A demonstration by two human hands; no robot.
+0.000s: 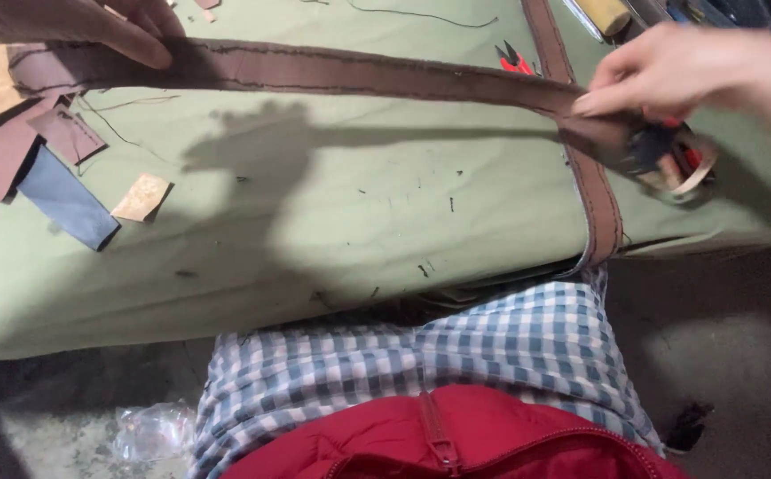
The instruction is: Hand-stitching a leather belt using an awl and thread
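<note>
Got my left hand (110,25) pressing one end of the brown strap (314,71) flat on the green desk (314,213), right hand (669,71) pinching the other end, clamped tight.

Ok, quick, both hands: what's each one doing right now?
Left hand: fingers flat, pressing the brown strap onto the green cloth.
Right hand: pinching the strap's other end, beside a tape roll.

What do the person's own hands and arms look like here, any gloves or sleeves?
Both hands are bare: no gloves or rings show on the left hand or the right hand. No sleeve shows at either wrist. Lower down are a red zipped jacket and checked cloth.
</note>
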